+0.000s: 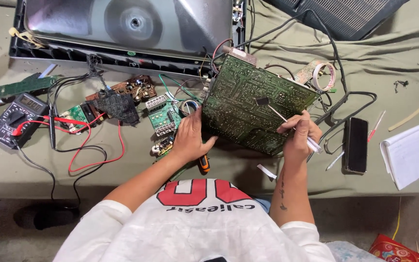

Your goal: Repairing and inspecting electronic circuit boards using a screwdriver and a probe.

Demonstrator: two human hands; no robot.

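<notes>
Green circuit board (253,104) lay tilted, solder side up, centre of surface, long axis running far-left to near-right. My left hand (188,140) clamped its near-left edge; my right hand (298,136) pinched thin brush (284,121), bristle tip on board's middle. Right hand nearer work spot. Small boards (163,119) and multimeter (18,119) left; phone (355,144) and notepad (410,154) right. Cloth-covered surface (403,53), open metal chassis (127,29) far.
</notes>
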